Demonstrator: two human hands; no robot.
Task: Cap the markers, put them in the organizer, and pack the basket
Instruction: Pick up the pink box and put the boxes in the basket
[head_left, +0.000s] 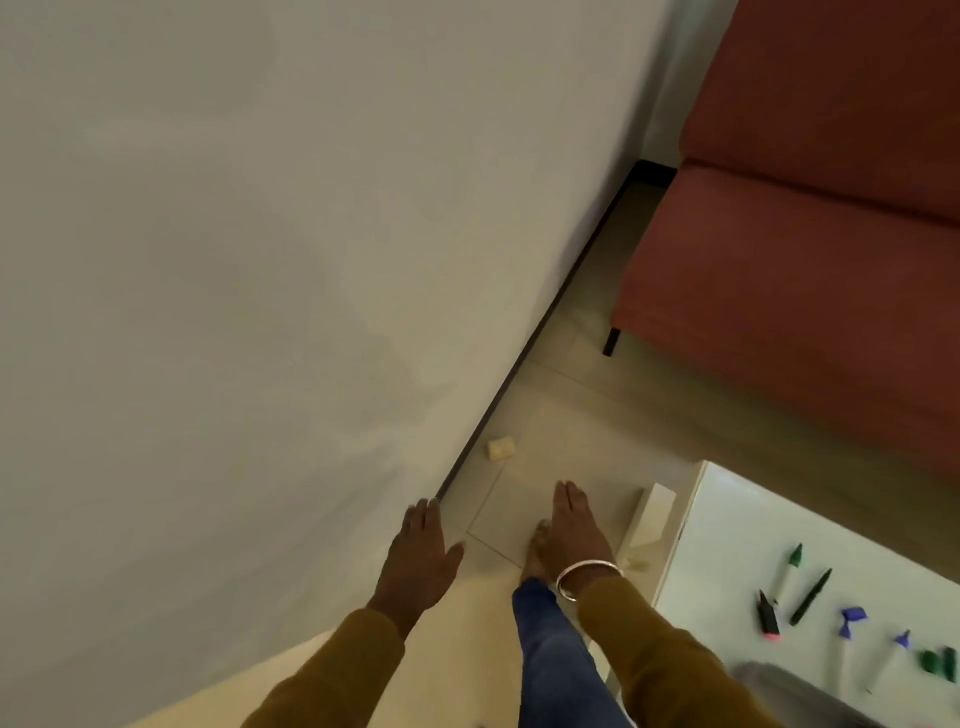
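Markers of green, purple and black plastic (810, 597) lie scattered on the white surface (727, 545), long axes mostly pointing away, well right of both hands; right hand (574, 535) nearer, left hand (421, 558) farther, all fingers straight, holding nothing.

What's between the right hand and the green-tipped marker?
Head view: past the right hand, a white boxy object and a pale scrap beside the table, then bare tabletop up to the green-tipped marker.
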